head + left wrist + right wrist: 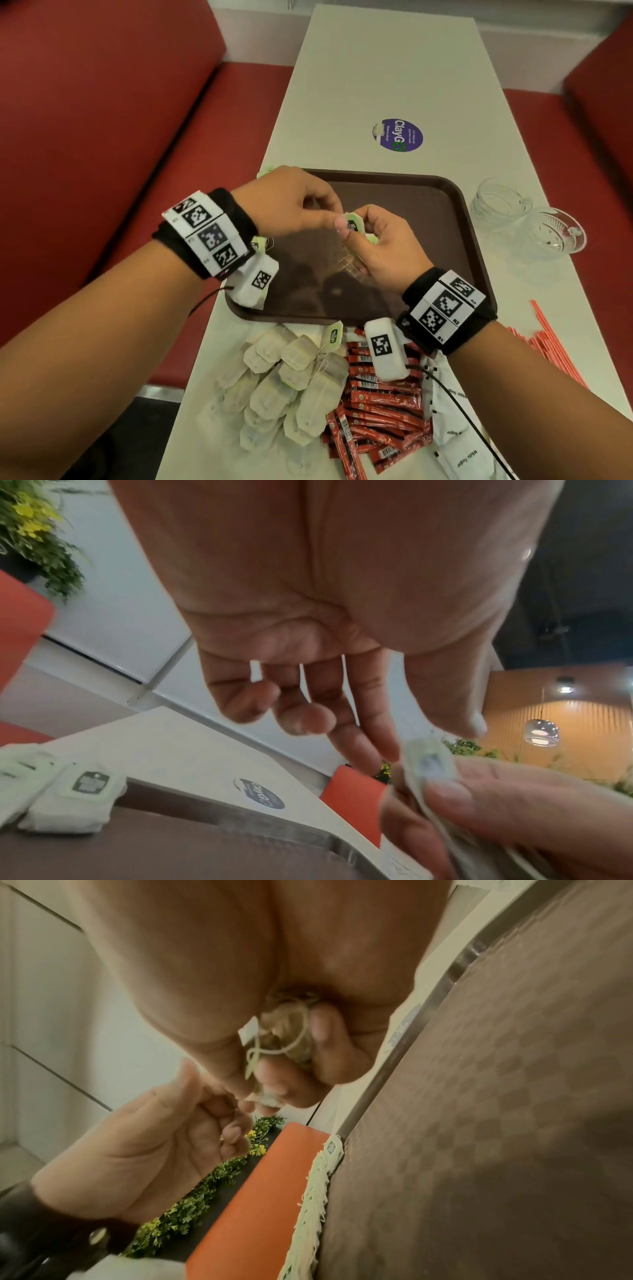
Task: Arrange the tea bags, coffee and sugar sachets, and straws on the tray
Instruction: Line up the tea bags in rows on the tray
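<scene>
Hands meet above the brown tray (455,219): the right hand (383,245) pinches a tea bag (352,224) by its green tag, and the left hand (291,205) pinches the same tag. Two glass cups (527,219) stand by the counter's right edge. A sticker (397,135) reads "ClayGo". Loose tea bags (291,377), red sachets (380,411) and straws (551,342) lie at the near edge.
</scene>
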The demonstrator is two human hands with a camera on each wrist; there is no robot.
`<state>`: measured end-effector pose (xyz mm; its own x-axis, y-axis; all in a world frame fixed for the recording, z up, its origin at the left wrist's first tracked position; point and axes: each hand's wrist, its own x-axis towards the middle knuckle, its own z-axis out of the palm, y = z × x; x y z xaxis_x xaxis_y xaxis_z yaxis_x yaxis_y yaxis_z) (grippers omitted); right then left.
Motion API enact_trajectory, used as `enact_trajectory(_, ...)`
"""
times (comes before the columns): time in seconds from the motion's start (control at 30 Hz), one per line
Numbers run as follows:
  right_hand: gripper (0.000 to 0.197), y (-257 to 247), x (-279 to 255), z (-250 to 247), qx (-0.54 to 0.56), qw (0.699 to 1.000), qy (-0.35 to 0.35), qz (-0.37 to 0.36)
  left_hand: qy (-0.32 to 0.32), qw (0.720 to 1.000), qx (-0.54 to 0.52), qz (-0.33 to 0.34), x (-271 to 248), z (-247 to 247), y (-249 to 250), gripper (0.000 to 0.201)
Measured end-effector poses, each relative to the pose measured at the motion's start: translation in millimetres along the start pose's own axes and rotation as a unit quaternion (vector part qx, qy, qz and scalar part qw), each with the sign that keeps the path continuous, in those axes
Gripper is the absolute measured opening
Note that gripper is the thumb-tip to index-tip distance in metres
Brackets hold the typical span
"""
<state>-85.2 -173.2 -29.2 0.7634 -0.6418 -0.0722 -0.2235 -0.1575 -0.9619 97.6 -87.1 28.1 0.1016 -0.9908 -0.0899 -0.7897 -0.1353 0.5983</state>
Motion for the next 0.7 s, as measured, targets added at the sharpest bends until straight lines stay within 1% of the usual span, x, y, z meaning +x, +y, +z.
enact_trajectory(0.07, 0.014, -1, 1, 1, 0.019, 1.0, -0.002, 0.006, 0.018, 1.0, 0.005, 0.018, -5, 8, 1, 0.014)
enact_trajectory(0.13, 0.012, 0, 1, 2, -0.01, 1.0, 0.001, -0.011, 0.052, 0.998, 0.014, 0.032, -8, 13, -1, 0.009)
enact_trajectory(0.23, 0.011, 2, 3, 0, -0.087, 0.995, 0.025, -0.032, 0.098, 0.995, 0.002, 0.024, -10, 14, -4, 0.01)
enact_trajectory(0.3, 0.013, 2, 4, -1, -0.1, 0.994, 0.029, -0.029, 0.11, 0.994, -0.014, 0.022, -12, 15, -4, 0.008)
enact_trajectory(0.4, 0.011, -1, 5, -2, -0.097, 0.995, 0.009, -0.029, 0.105, 0.991, -0.074, 0.02, -12, 17, -3, 0.007)
enact_trajectory(0.47, 0.01, -1, 7, -2, -0.108, 0.994, -0.001, -0.03, 0.122, 0.987, -0.104, 0.01, -7, 15, -9, 0.008)
enact_trajectory(0.53, 0.009, 2, 9, -3, -0.13, 0.991, 0.009, -0.035, 0.163, 0.981, -0.104, -0.024, 3, 8, -23, 0.007)
enact_trajectory(0.6, 0.007, 5, 11, -5, -0.137, 0.99, 0.014, -0.034, 0.186, 0.976, -0.08, -0.084, 17, -2, -40, 0.006)
enact_trajectory(0.63, 0.007, 6, 11, -6, -0.14, 0.99, 0.01, -0.03, 0.187, 0.974, -0.054, -0.116, 24, -6, -49, 0.006)
enact_trajectory(0.7, 0.008, 7, 12, -10, -0.144, 0.989, 0.0, -0.02, 0.167, 0.971, 0.011, -0.172, 40, -12, -65, 0.007)
